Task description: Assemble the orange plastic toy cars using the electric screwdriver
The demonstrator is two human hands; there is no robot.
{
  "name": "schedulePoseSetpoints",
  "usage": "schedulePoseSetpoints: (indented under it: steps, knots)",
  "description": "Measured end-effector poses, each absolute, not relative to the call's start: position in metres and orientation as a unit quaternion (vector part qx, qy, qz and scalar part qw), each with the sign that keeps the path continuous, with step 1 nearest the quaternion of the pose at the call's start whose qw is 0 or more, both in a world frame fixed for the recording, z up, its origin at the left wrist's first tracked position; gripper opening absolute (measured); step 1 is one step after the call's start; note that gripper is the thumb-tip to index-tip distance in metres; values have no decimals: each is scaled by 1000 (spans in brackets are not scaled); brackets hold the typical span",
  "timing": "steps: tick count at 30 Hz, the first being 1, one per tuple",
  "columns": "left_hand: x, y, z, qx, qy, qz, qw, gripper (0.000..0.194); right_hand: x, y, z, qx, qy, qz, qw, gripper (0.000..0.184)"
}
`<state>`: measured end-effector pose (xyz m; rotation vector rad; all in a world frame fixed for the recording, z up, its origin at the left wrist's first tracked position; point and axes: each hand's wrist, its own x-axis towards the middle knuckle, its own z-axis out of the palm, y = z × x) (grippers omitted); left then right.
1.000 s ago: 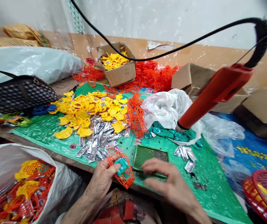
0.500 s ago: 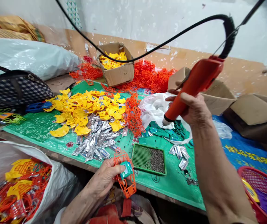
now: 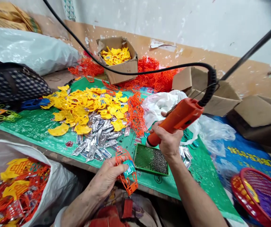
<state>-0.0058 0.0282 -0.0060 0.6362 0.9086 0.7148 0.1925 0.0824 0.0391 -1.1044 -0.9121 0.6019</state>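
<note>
My left hand (image 3: 107, 179) grips an orange plastic lattice piece (image 3: 127, 183) with a small teal part (image 3: 129, 168) pressed onto it under my thumb, held at the table's near edge. My right hand (image 3: 168, 140) is wrapped round an orange electric screwdriver (image 3: 176, 119) that hangs from a black cable (image 3: 149, 72). Its tip points down over a green screw tray (image 3: 147, 159), which holds several small dark screws on its right half.
Yellow plastic pieces (image 3: 83, 107), silver foil strips (image 3: 97, 142) and orange lattices (image 3: 137, 116) lie on the green mat (image 3: 31, 126). A cardboard box (image 3: 118, 60) stands behind. A white sack (image 3: 9, 176) sits at the lower left, a red basket (image 3: 263, 192) at the right.
My right hand left the tray, took hold of the hanging screwdriver and pulled it down toward the green screw tray. My left hand kept its hold on the lattice piece.
</note>
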Motion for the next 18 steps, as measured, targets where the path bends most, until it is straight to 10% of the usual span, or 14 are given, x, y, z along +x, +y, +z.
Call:
schedulePoseSetpoints:
  steps: [18]
  knots:
    - [-3, 22, -12, 268, 373, 305, 834, 18, 196, 85, 33, -475, -378, 283, 742, 64]
